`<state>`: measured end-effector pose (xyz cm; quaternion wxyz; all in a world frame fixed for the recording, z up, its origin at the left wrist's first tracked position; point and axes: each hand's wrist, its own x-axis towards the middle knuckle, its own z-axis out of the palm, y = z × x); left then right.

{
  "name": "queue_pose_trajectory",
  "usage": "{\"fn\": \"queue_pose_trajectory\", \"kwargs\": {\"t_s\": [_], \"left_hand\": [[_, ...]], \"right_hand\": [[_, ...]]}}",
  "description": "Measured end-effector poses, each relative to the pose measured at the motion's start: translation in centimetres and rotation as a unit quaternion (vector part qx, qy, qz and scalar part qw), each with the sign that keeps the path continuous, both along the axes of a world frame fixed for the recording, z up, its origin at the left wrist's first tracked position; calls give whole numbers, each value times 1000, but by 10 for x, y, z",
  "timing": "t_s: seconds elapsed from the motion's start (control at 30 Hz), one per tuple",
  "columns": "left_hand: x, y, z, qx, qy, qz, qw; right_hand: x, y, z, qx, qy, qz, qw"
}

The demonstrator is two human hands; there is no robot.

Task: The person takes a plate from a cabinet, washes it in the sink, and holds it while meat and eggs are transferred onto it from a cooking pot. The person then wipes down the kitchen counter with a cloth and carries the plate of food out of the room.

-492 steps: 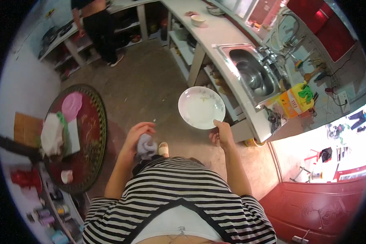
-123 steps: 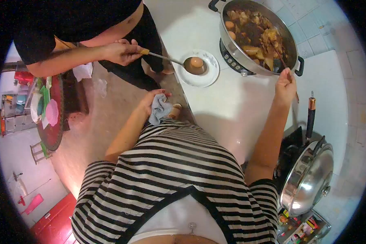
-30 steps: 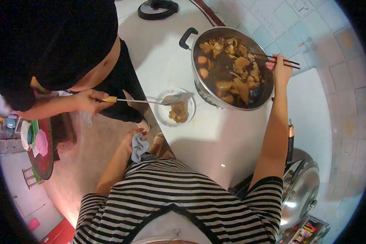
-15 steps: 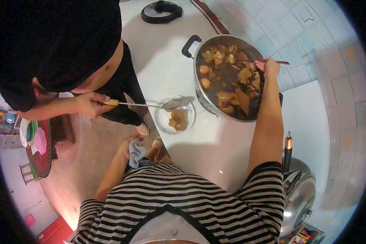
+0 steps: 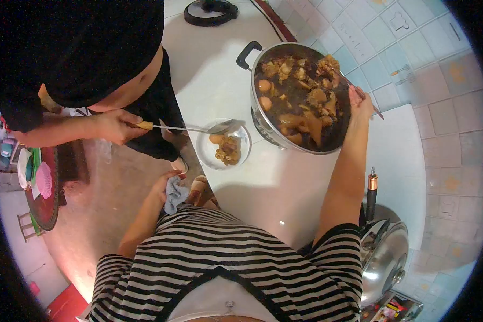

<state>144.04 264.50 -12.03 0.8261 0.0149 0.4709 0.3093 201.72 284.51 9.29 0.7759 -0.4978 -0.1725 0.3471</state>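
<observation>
To my right and ahead rises a tiled wall in pale blue, cream and pinkish squares, some bearing small printed kitchen motifs. A white counter runs ahead of me, a small bright reflection and soft shadows lying on its glossy top. Left of it spreads a brown floor, turning pinkish toward the lower left. Over there I see a dark red table with a rounded edge, a stool beside it, a whitish wall, and a red panel, perhaps a door.
</observation>
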Motion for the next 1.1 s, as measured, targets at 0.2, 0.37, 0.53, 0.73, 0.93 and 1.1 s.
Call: {"fn": "queue_pose_trajectory", "kwargs": {"t_s": [0.2,0.37,0.53,0.73,0.93,1.1], "left_hand": [[13,-1,32,-10,28,17,999],[9,1,21,-1,8,19,1000],[5,-9,33,22,-17,33,999],[-5,-16,18,15,-29,35,999],[-6,-25,30,46,-11,43,998],[-12,-25,6,24,-40,58,997]], "right_hand": [[8,-9,5,80,73,36,993],[-13,-31,30,76,64,10,995],[-25,-55,45,92,59,12,994],[-29,-73,48,79,24,10,997],[-45,-87,52,79,-3,13,997],[-54,-94,50,51,-10,2,999]]}}
